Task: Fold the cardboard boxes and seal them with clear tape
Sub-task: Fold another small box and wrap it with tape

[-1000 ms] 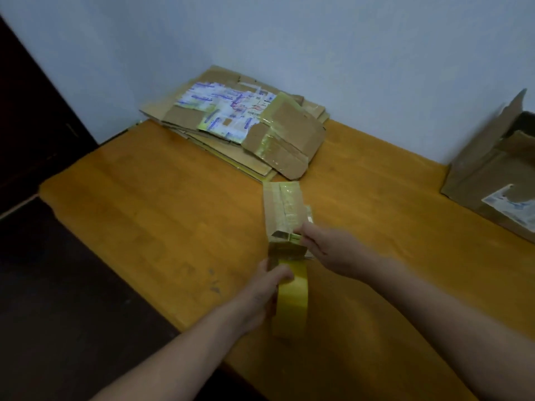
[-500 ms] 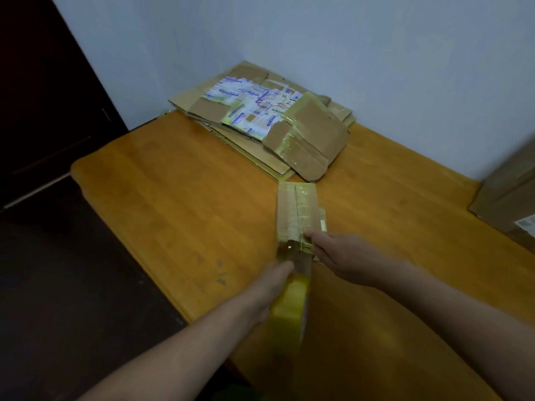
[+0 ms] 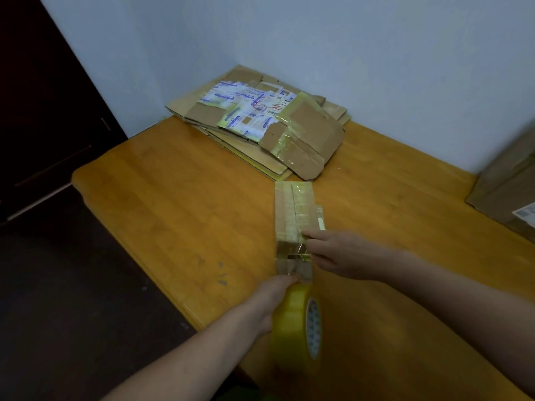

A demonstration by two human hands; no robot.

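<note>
Now L hand point(image 3: 273, 299) grips tape roll point(image 3: 298, 328) near table point(image 3: 173, 198) edge w/ a strip stretched to small box point(image 3: 293, 215) mid-table, R hand point(image 3: 338, 256) fingers together pressing its near end, flat cardboard stack point(image 3: 260, 123) behind.

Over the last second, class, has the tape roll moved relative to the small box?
Yes. The tape roll, in the left hand, has pulled back from the small box toward the person, leaving a longer strip stretched between them.
</note>
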